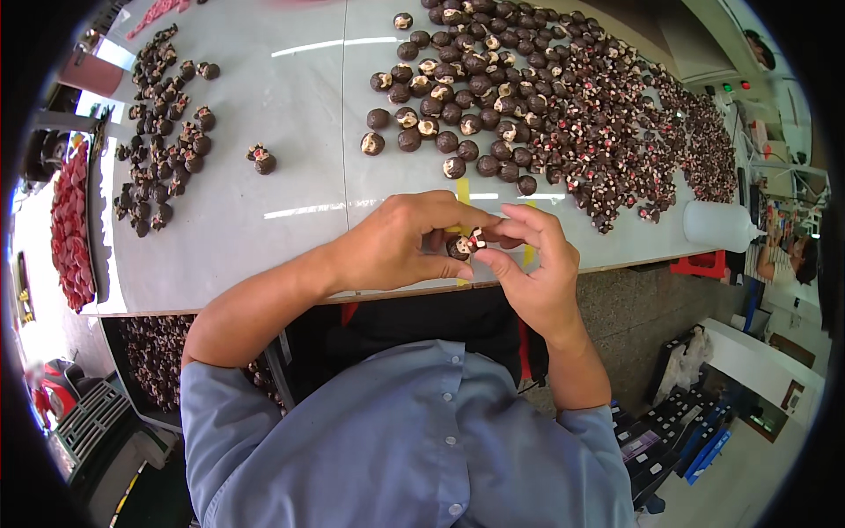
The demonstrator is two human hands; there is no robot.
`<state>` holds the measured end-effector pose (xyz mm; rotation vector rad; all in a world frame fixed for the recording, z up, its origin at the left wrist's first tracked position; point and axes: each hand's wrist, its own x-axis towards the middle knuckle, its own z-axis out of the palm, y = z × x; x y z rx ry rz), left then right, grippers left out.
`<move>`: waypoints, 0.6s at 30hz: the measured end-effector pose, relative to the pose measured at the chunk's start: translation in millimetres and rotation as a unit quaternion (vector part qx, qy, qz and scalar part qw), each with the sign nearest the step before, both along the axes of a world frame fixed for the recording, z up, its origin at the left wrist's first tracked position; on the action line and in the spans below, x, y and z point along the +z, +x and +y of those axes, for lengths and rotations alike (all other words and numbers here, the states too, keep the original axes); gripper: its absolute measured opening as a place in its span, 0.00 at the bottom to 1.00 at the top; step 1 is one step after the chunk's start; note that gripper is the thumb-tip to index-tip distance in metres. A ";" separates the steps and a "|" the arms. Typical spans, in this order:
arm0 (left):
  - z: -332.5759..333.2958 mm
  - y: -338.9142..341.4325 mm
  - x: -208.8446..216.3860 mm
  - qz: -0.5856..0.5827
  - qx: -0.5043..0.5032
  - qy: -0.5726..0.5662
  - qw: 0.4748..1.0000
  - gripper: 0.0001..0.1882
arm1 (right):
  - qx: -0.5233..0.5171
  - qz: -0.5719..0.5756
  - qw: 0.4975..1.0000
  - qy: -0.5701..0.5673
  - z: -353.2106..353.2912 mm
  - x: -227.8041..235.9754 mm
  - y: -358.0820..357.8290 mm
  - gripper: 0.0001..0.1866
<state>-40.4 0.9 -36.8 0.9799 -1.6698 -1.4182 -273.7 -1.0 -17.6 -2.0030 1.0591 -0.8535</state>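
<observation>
Close to the front edge of the table, my two hands meet over a small figurine. My left hand (396,242) has its fingers closed around the figurine's round dark-brown head (459,247), whose cream face shows. Between the thumb and fingers of my right hand (541,264) is the small dark body (477,238) with red and white details. Head and body touch; whether they are joined I cannot tell. Yellow tape strips (463,189) lie on the table just beyond my hands.
Many round brown heads (449,88) spread across the far middle, beside a mass of small bodies (607,167) at right. Several figurines (167,158) cluster at left, one (261,159) standing apart. A white plastic bottle (717,224) lies at the right edge; red pieces (72,229) fill a tray at far left.
</observation>
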 end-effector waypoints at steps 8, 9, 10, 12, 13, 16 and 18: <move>1.1 33.2 9.6 -0.247 0.203 -0.206 0.925 0.23 | -0.156 0.105 0.975 -0.115 -22.0 -4.8 -55.5 0.12; -1.6 43.0 11.3 -0.257 0.239 -0.225 0.909 0.23 | -0.217 0.158 0.953 -0.142 -27.9 -7.0 -63.9 0.09; -3.1 54.8 13.8 -0.310 0.265 -0.226 0.885 0.22 | -0.222 0.155 0.952 -0.143 -34.9 -7.5 -69.8 0.09; 0.8 82.2 13.0 -0.393 0.323 -0.226 0.831 0.22 | -0.191 0.233 0.917 -0.262 -49.0 -12.5 -74.6 0.11; 4.8 93.9 10.2 -0.421 0.352 -0.224 0.806 0.22 | -0.195 0.230 0.917 -0.262 -52.3 -12.2 -72.9 0.11; 15.2 112.8 7.9 -0.507 0.372 -0.211 0.749 0.24 | -0.162 0.275 0.906 -0.279 -59.9 -11.7 -59.7 0.11; 20.4 117.5 5.9 -0.572 0.373 -0.200 0.703 0.30 | -0.150 0.271 0.908 -0.281 -61.9 -11.0 -57.8 0.11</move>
